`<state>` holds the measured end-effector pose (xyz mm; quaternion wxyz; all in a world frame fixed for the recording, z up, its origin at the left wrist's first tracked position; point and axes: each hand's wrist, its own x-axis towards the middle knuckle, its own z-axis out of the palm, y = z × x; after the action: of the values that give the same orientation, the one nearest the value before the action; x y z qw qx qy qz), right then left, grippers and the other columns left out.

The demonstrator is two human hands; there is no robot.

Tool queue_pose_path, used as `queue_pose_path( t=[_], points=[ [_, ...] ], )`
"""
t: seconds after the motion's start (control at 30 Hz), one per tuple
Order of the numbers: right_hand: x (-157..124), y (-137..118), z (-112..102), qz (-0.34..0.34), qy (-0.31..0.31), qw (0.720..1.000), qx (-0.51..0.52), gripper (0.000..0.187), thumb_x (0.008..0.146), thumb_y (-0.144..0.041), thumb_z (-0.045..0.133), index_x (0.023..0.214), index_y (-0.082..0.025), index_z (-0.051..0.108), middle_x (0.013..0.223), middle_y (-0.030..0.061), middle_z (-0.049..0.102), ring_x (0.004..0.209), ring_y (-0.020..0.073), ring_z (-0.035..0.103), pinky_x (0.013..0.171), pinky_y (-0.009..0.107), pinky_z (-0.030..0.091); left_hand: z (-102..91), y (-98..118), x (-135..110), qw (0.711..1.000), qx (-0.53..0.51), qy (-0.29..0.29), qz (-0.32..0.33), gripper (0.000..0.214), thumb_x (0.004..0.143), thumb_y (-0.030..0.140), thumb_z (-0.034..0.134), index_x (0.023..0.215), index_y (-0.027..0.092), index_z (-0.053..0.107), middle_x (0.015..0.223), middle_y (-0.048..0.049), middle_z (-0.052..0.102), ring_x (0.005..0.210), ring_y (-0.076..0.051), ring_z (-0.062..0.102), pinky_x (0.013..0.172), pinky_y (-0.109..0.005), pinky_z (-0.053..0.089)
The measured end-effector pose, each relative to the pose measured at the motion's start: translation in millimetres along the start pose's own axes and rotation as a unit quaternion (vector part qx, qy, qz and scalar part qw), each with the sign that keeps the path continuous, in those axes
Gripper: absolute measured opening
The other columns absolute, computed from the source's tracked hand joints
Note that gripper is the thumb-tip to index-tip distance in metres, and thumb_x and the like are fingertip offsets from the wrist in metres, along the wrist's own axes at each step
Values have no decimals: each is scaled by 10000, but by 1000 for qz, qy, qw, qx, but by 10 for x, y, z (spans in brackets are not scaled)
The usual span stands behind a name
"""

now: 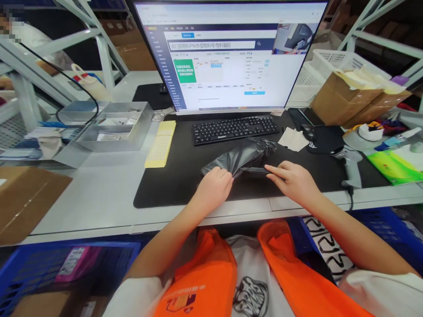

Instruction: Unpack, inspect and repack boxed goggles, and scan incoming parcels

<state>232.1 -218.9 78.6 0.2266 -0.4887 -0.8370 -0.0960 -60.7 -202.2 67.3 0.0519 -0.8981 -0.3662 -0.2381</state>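
A crumpled black plastic bag (243,154) lies on the black desk mat (172,185) in front of the keyboard (235,129). My left hand (213,187) is closed, pinching the bag's near edge. My right hand (292,180) has its fingers pressed together on a flat dark object (255,170) that sticks out of the bag's opening. Both forearms reach in from below over the desk's front edge.
A large monitor (228,55) stands behind the keyboard. A clear tray (114,127) and yellow label sheets (161,143) are at left, a cardboard box (24,200) at near left. A barcode scanner (350,165), mouse (308,130), cardboard boxes (340,99) and white basket (337,59) are at right.
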Motion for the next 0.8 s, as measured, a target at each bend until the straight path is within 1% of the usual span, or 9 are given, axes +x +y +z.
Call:
queue_pose_path(
  t=[0.13,0.2,0.3,0.37,0.47,0.57,0.67,0.73,0.8],
  points=[
    [75,189,1,-19,-2,1000,-20,312,1029,-371,569,1201,-233,789,866,59,667,693,167,591,637,310,413,-6,-6,-1,1000,7,-4,0,298,1028,172,464,745,190,555,742,-52,591,760,-230,507,716,-365,419],
    [106,354,11,-8,7,999,-39,328,1028,-392,565,1203,-233,791,859,64,670,706,177,603,640,311,417,-12,-7,1,1000,5,-10,-4,297,1027,174,467,744,190,555,746,-52,594,761,-230,508,716,-364,418],
    [137,668,43,34,20,997,-70,359,1019,-428,567,1206,-222,794,834,72,671,728,201,617,642,323,421,-17,-7,7,1000,-1,-18,-12,294,1026,175,473,743,193,551,753,-53,605,772,-231,519,721,-363,419],
    [147,868,79,69,25,994,-86,363,1011,-436,573,1207,-226,795,856,82,684,760,218,630,654,331,428,-14,-4,10,1000,-5,-20,-17,287,1023,174,479,746,193,551,759,-54,612,780,-231,527,728,-362,421],
    [140,1067,144,116,40,989,-88,364,997,-435,577,1202,-230,796,905,97,704,806,231,648,690,335,448,-17,6,12,999,-10,-28,-27,284,1024,183,476,751,191,555,767,-57,624,787,-230,539,741,-359,425],
    [90,1113,169,141,62,986,-64,384,992,-450,569,1190,-214,798,925,104,714,828,235,661,726,336,473,-62,15,33,998,-14,-52,-44,288,1020,189,469,747,190,559,780,-62,641,802,-230,564,753,-359,426],
    [-31,1086,130,144,82,986,-13,396,988,-455,562,1163,-190,798,918,103,725,831,232,672,764,337,501,-164,-14,117,991,-34,-107,-75,290,999,218,500,714,201,548,763,-47,652,775,-218,591,713,-351,410],
    [-150,1090,107,150,96,984,7,405,989,-457,553,1166,-181,790,921,105,728,847,234,677,795,341,513,-235,-64,228,982,-59,-154,-95,296,986,303,535,705,209,554,739,-29,662,725,-209,603,654,-343,381],
    [-280,1133,127,185,99,978,-17,431,992,-459,534,1199,-167,774,925,118,720,863,252,673,798,358,512,-279,-125,384,976,-58,-178,-109,302,970,405,554,739,215,591,760,-29,689,722,-218,628,619,-338,352]
  ],
)
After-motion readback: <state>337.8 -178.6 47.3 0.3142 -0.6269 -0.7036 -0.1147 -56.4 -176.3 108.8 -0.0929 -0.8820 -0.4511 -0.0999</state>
